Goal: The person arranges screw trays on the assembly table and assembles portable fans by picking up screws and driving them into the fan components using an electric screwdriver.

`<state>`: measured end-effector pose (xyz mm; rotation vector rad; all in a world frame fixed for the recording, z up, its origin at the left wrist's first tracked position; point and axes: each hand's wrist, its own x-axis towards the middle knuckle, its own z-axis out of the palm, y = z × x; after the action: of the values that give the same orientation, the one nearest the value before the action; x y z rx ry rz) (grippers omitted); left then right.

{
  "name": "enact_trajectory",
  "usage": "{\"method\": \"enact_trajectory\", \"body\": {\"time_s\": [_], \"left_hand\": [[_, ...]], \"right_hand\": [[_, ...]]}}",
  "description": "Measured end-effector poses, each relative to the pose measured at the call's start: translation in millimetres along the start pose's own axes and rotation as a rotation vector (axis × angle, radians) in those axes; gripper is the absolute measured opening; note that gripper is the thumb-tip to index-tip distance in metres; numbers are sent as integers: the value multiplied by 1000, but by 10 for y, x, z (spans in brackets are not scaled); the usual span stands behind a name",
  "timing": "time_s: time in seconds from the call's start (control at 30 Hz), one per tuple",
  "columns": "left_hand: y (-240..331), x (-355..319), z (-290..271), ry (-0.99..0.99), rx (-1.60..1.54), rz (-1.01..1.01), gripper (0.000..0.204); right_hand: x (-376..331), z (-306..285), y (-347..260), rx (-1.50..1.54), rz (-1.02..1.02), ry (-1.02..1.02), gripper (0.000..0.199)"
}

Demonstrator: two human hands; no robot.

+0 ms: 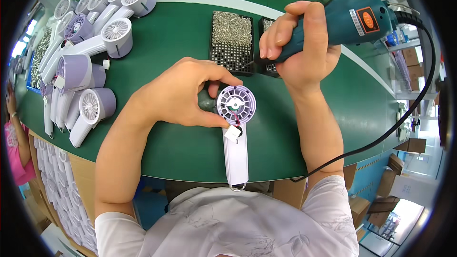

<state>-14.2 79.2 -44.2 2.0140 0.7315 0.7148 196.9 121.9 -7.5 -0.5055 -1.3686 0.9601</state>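
Note:
My left hand (183, 96) grips the round head of a handheld fan (236, 154), thumb and fingers on either side of it. The fan's lilac head shows a spoked ring, and thin wires run to a small white connector lying over the white handle. A metal ring hangs at the handle's end, by the table's near edge. In my right hand (304, 43) is a teal electric screwdriver (340, 21) with a black cord. Its dark nose points left, and its thin bit reaches over a black perforated tray (232, 62) partly heaped with small screws.
Several more white and lilac fans (97, 33) are piled at the left of the green table (171, 38). A second screw tray (267, 23) is partly behind my right hand. The cord (419, 95) loops down on the right. A box of fan parts (62, 181) stands lower left.

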Motion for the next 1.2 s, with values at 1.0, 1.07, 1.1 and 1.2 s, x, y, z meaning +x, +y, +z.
{"method": "enact_trajectory", "body": {"time_s": [1.0,1.07,1.1,1.2], "left_hand": [[-2,-23,2,9,-16,2,59],[-1,-20,2,7,-14,-3,59],[2,-19,-1,6,-13,-4,59],[-3,-22,3,11,-10,0,59]], "right_hand": [[-31,-15,89,26,48,38,30],[-31,-21,98,22,52,35,30],[-31,-21,102,23,48,27,29],[-30,-14,95,2,34,-1,26]]}}
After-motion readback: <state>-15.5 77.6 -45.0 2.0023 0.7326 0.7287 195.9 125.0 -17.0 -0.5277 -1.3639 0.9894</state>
